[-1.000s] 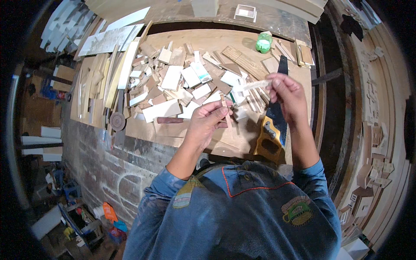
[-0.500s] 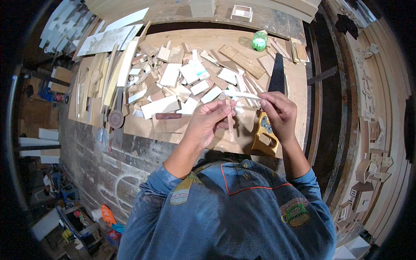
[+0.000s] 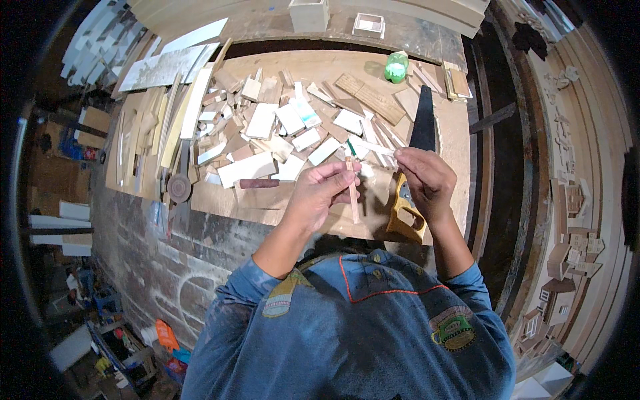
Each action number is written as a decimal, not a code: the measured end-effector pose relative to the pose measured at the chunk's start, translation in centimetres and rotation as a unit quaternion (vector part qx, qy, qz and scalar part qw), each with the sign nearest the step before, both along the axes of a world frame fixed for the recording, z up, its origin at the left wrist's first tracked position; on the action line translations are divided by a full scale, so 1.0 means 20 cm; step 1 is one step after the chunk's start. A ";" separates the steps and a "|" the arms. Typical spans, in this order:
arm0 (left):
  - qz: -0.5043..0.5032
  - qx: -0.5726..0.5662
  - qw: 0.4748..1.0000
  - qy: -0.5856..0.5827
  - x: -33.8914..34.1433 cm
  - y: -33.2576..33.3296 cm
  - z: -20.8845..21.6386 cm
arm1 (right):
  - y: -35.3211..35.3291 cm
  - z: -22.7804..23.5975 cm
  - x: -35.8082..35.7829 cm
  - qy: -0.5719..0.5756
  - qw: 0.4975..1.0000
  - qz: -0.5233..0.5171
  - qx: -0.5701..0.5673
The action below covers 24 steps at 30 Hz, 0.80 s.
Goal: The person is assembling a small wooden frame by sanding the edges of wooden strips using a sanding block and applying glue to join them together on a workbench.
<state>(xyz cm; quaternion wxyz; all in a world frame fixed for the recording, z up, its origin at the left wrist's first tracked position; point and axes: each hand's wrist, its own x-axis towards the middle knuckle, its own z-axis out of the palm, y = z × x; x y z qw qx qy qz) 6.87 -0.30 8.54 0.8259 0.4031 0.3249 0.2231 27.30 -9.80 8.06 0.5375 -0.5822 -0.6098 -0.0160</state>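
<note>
My left hand [image 3: 321,195] pinches a thin wooden strip [image 3: 353,198] that hangs roughly upright over the near edge of the plywood board [image 3: 280,207]. My right hand [image 3: 427,178] holds a second pale wooden strip [image 3: 371,147] by one end; that strip reaches left and meets the top of the first strip. Under my right hand lies a handsaw [image 3: 419,131] with a dark blade and a yellow wooden handle [image 3: 405,213]. Both hands sit close together above the board's front edge.
Several small wood offcuts [image 3: 280,127] litter the board. A green bottle [image 3: 396,67] stands at the far side. Long slats [image 3: 167,127] lie at the left, with a round disc [image 3: 179,187] and a dark reddish stick [image 3: 259,183] nearby. Small wooden boxes [image 3: 309,13] sit beyond the board.
Both hands have come down and toward me, closer to the board's near edge. The right hand's strip now meets the left hand's strip at its top end.
</note>
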 end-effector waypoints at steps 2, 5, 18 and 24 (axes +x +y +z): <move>0.007 0.014 1.000 0.002 0.01 0.00 0.00 | 0.02 -0.02 0.03 0.000 1.000 -0.011 0.013; 0.019 0.023 0.999 0.012 0.01 0.01 -0.03 | 0.03 0.01 0.05 0.073 0.997 -0.007 -0.020; 0.023 0.097 0.994 0.045 0.04 0.06 -0.07 | 0.11 -0.01 0.08 0.185 0.973 0.071 -0.114; 0.037 0.107 0.991 0.074 0.05 0.07 -0.06 | 0.14 0.06 0.07 0.083 0.992 0.056 -0.078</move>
